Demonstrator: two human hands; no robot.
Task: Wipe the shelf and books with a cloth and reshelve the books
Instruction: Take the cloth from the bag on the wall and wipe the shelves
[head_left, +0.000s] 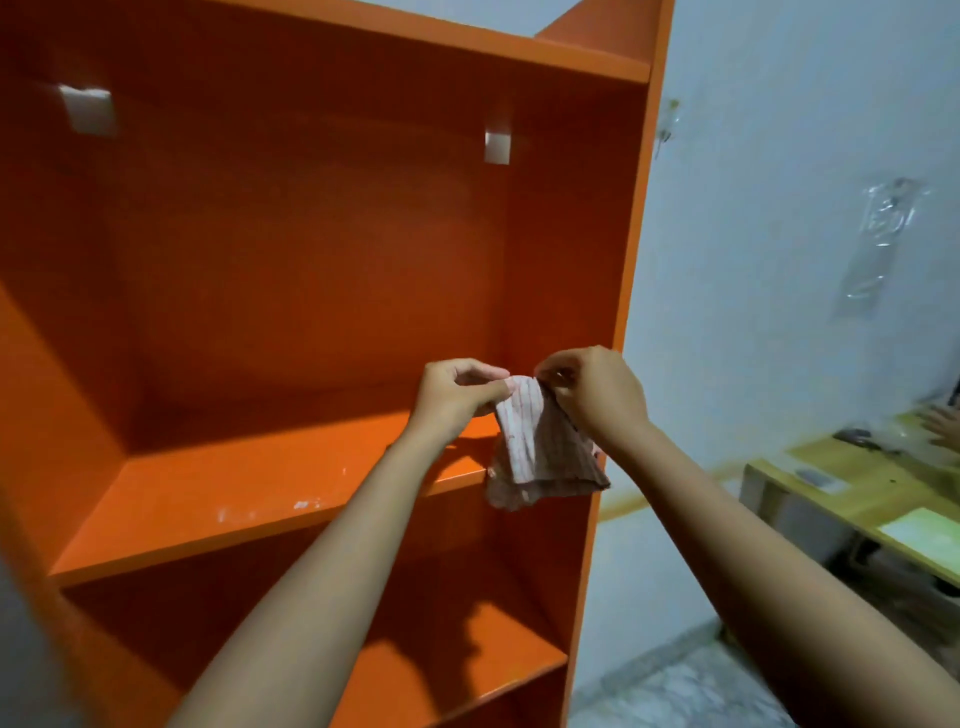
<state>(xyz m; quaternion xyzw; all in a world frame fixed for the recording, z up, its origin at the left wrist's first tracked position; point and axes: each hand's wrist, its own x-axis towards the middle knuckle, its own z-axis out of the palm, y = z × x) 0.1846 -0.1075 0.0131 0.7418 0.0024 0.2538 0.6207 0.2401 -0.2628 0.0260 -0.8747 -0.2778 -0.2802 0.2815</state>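
From the head view, facing an orange bookcase (311, 249) close up, both arms reaching in from the near edge. Pinching a crumpled striped cloth (540, 452) by its top edge, held up in the air at the right end of the middle shelf board (234, 488), just in front of the bookcase's right side panel. With the left hand (457, 395) curled, thumb and fingers closed on the cloth's upper left corner. With the right hand (589, 395) curled the same way, fingertips nipping the upper right corner, only a fold of fabric between the two. Hanging loose below both hands, lower hem dropping past the front edge of the board; touching it or not, impossible to tell. A few white specks (306, 504) on the board near its front edge. High on the back panel, a pale tab (85, 109) at far left and a second pale tab (497, 147) toward the right. Right of the bookcase, a white wall (753, 234) with a clear plastic bag (880, 244) hung on it. Lower right, a low wooden table (831, 499) with a pale sheet (930, 538) on it, and another person's hand (943, 423) at the right edge. Pale tiled floor (675, 691) beneath.
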